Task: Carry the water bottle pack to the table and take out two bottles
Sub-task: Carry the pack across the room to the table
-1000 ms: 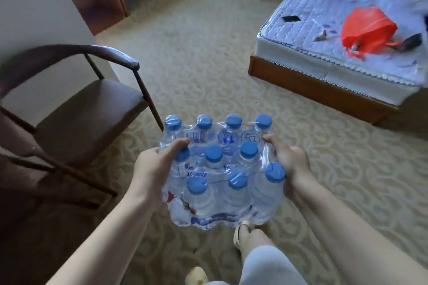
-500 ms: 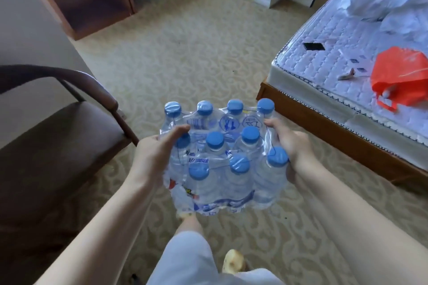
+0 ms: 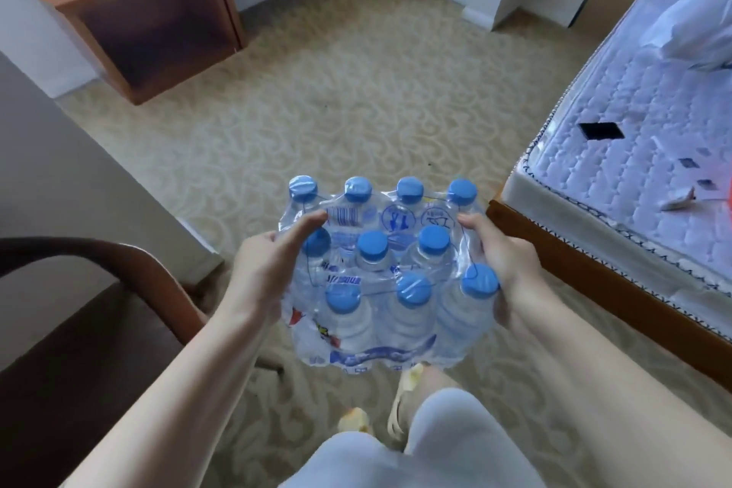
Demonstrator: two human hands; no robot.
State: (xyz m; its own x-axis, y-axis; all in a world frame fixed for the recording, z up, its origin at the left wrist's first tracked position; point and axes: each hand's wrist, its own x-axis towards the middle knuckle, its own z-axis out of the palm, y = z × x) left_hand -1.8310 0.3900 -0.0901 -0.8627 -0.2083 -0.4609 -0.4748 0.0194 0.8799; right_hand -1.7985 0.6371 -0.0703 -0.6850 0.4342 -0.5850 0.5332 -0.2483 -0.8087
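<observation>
Gripping the water bottle pack (image 3: 386, 273) (shrink-wrapped) between left hand (image 3: 265, 269) and right hand (image 3: 503, 265).

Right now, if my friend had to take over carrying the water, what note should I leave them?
Left hand: closed on the left side of the water bottle pack.
Right hand: closed on the right side, so both share the grip.
The pack is in the air over the carpet, wrap unopened as far as shows, between the chair and the bed.
Done: pack picked up, carry under way.
Left: reach the wooden table ahead on the left, set the pack down, take out two bottles.
</observation>
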